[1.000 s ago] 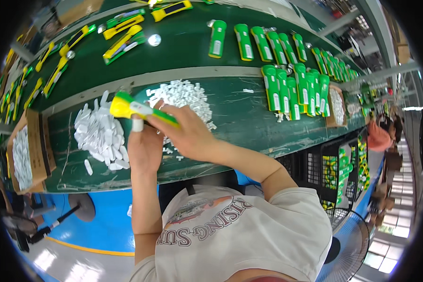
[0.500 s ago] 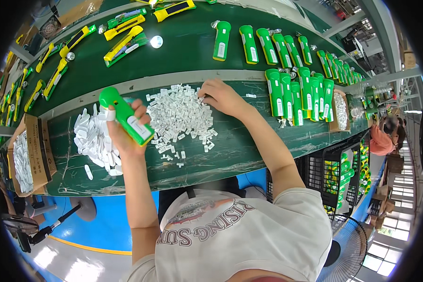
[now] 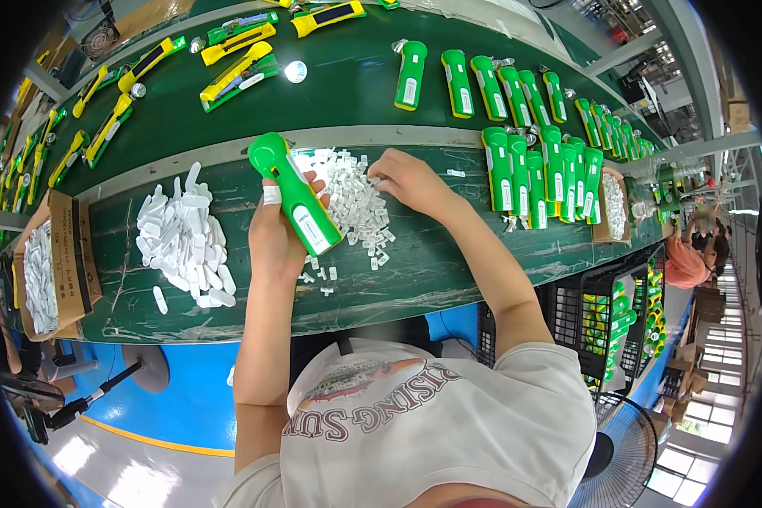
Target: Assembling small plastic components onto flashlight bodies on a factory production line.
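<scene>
My left hand is wrapped round a green flashlight with a yellow edge and a white strip on its body. It is held tilted above the worktable, its round head pointing away from me. Behind it spreads a heap of small white plastic pieces, partly covered by the flashlight. At the heap's far right edge my right hand has its thumb and fingertips pinched together. Whatever sits between those fingertips is too small to make out. Left of the flashlight lies a pile of longer white oval strips.
Several green flashlights stand grouped at the right, near a box of white pieces. A cardboard box sits at the left end. Beyond a pale ledge, a green belt carries more flashlights. Black crates stand below, right.
My left hand has carried the flashlight rightward, from beside the oval strips to in front of the small-piece heap. My right hand stays pinched at the heap's edge. The view has shifted slightly.
</scene>
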Motion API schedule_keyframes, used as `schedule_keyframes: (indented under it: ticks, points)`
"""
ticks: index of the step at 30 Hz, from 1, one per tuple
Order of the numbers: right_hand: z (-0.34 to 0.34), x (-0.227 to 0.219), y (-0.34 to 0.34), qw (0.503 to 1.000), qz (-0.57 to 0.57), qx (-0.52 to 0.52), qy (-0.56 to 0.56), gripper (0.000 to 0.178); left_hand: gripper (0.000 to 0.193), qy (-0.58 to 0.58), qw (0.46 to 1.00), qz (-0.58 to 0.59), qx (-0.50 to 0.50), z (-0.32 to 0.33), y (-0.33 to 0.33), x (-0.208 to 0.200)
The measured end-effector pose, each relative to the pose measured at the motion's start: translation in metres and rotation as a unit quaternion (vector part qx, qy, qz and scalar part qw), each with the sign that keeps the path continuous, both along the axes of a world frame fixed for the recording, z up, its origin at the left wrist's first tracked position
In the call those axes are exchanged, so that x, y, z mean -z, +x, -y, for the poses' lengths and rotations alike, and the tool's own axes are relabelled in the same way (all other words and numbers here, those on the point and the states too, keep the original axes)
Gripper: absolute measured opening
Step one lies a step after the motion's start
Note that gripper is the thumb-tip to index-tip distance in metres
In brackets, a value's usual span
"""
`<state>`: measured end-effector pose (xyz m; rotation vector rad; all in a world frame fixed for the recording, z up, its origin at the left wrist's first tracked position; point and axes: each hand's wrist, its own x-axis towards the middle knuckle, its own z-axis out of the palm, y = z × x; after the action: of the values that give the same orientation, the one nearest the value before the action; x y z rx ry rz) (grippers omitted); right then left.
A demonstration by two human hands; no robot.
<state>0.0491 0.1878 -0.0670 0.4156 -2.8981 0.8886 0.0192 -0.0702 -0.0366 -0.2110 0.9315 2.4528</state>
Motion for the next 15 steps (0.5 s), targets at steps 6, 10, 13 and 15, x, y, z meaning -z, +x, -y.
schedule_keyframes:
  ticks: [6, 10, 13, 15]
  points:
    - [-0.007, -0.013, 0.017, 0.999, -0.031, 0.005, -0.030, 0.013, 0.052, -0.005, 1.000, -0.030, 0.008, 0.003, 0.007, -0.010]
    - [-0.001, -0.026, 0.018, 0.994, -0.081, -0.011, -0.066, 0.010, 0.043, 0.021, 0.998, -0.050, 0.040, -0.006, 0.014, -0.014]
    - [0.021, -0.052, 0.022, 0.942, 0.043, 0.095, -0.318, 0.008, 0.040, 0.005, 0.992, -0.099, 0.083, -0.019, 0.022, -0.021]
    - [0.043, -0.068, 0.019, 0.851, 0.071, 0.039, -0.518, 0.008, 0.041, -0.051, 0.981, -0.158, 0.100, -0.026, 0.026, -0.022]
